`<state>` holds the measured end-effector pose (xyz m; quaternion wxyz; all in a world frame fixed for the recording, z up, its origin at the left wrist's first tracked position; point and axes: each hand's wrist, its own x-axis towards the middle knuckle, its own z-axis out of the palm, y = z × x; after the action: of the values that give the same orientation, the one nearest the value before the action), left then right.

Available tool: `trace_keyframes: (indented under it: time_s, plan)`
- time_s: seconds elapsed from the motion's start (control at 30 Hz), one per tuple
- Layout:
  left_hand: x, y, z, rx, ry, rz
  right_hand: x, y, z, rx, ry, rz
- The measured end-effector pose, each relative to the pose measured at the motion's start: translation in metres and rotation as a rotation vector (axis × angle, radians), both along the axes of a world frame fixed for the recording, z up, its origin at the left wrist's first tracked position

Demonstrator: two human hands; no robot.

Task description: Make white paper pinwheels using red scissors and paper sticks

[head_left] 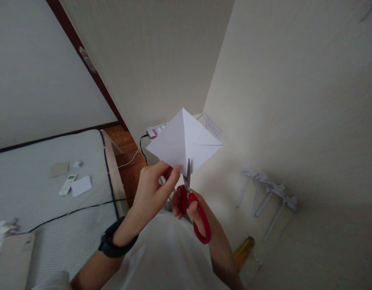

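Mid-frame: left hand (149, 193) pinching folded paper (184, 141); right hand (192, 209) gripping red scissors (193, 205), blades at paper's lower edge.

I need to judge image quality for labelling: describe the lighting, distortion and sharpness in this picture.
Head view: soft, dim, even light with no glare; the folded white paper and red-handled scissors at centre are fairly sharp; walls bow outward from wide-angle distortion; the paper bows at right and the edges look soft; faint shadows only.
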<state>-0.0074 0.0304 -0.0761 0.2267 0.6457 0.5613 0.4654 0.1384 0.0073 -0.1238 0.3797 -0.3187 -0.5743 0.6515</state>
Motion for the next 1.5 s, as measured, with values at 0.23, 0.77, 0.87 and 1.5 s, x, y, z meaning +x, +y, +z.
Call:
trace_keyframes:
  time_s: [0.23,0.77,0.87,1.5]
  plan:
    - [-0.001,0.0,0.0,-0.079,-0.045,-0.019,0.0,0.0,-0.003,-0.043,0.034,0.026]
    - [0.0,0.0,0.0,-0.117,-0.078,-0.019,0.005,0.002,-0.001,0.015,-0.039,0.053]
    - [0.0,-0.001,0.001,-0.112,-0.072,-0.015,0.004,0.001,-0.003,0.038,-0.032,0.054]
    - [-0.001,-0.001,0.002,-0.135,-0.071,-0.05,-0.005,-0.009,0.012,-0.074,0.025,-0.1]
